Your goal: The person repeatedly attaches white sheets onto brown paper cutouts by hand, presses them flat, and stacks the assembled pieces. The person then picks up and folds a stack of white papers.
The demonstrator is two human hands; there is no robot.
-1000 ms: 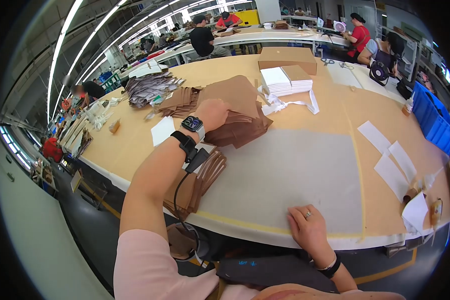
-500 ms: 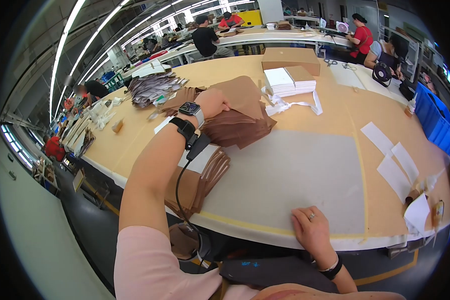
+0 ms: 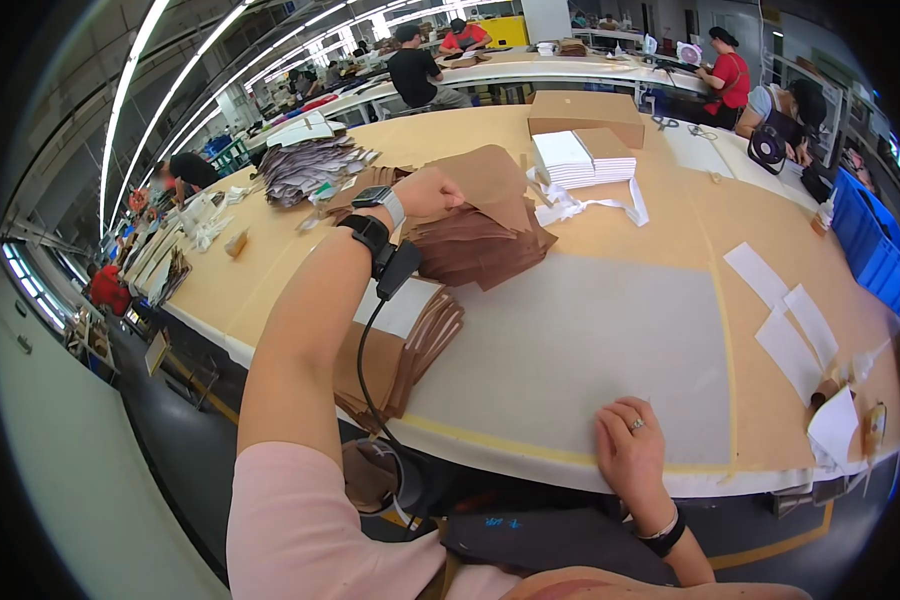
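Over a pile of brown sheets, my left hand is closed at the left edge of the top brown sheet, which bows upward; the fingertips are partly hidden. My right hand rests at the near edge of the grey mat, its fingers curled in and nothing visible in them. Under my left forearm lies a stack of folded brown pieces, with a white sheet on top.
Behind the pile are a stack of white folded pieces, white ribbon and a cardboard box. White paper strips lie at right, near a blue crate. Grey-brown bundles sit at far left. Co-workers sit beyond.
My left hand has risen slightly, and the top brown sheet bows higher at its far edge. My right hand has shifted a little up and right on the mat.
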